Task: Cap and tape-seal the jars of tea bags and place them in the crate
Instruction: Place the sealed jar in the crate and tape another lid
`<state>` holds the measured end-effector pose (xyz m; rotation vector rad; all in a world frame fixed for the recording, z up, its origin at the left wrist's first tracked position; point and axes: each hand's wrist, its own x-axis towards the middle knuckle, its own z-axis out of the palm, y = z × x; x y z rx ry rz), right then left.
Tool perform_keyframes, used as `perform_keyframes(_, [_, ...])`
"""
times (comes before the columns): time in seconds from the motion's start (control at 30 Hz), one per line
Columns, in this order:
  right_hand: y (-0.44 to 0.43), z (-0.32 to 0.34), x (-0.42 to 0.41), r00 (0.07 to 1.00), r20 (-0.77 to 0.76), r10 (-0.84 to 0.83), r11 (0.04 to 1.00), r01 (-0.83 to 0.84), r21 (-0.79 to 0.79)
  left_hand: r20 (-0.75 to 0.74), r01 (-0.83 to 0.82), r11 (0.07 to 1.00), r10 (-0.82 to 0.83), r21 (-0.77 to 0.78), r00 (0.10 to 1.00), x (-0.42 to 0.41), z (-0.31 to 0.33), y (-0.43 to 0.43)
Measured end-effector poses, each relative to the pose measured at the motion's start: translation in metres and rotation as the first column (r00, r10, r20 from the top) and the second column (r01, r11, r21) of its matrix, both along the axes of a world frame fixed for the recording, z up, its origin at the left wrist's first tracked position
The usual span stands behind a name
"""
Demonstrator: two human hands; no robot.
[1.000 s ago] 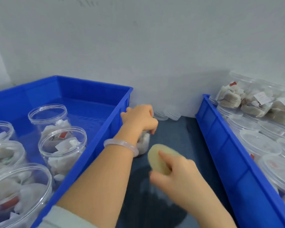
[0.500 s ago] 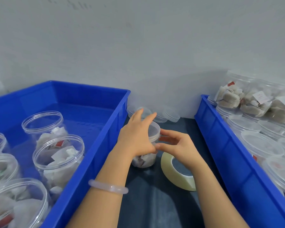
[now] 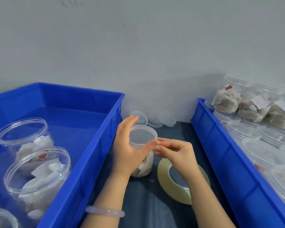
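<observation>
Squarely between two blue plastic crates (image 3: 95, 145), the small clear plastic jar of tea bags (image 3: 144, 167) stands on the dark mat (image 3: 146, 203), capped with a translucent round lid (image 3: 141, 135). The left hand (image 3: 127, 152) wraps round its side. The right hand (image 3: 176, 153) brings curled fingertips to the lid's rim; whether they pinch anything, I cannot tell. The jar looks light, thin-walled and slick, so grip the body gently. A yellowish tape roll (image 3: 164, 178) lies just beside.

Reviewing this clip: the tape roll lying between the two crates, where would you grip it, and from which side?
I'd pinch the tape roll across its band, thumb in the open core, fingers on the outer face, from above at its left part. It lies on the dark mat, hole up, and the wrist of the right hand crosses its right part.
</observation>
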<state>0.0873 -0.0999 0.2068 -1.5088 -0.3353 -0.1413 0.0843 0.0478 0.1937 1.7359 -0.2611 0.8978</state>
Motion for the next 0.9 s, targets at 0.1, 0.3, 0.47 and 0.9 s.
perform_keyframes(0.1, [-0.0004,0.0011,0.0008,1.000,0.003,-0.002,1.000,0.002,-0.030,0.029,-0.018,0.999,0.019,-0.038,0.999,0.0004,-0.0002,-0.0023])
perform_keyframes(0.3, [-0.0032,0.0022,0.0015,0.999,-0.038,0.003,0.999,-0.005,-0.040,0.023,-0.026,0.999,0.027,-0.026,0.999,-0.0005,0.0006,-0.0043])
perform_keyframes(0.47, [-0.0009,0.0039,0.0010,0.998,-0.057,-0.021,0.999,0.019,-0.036,-0.014,-0.013,0.999,0.013,-0.039,1.000,-0.0029,0.0018,-0.0042])
perform_keyframes(0.9, [0.0029,0.0065,-0.0017,0.997,0.003,-0.081,0.984,0.080,-0.161,-0.004,-0.005,1.000,0.005,-0.019,1.000,-0.0016,0.0001,-0.0039])
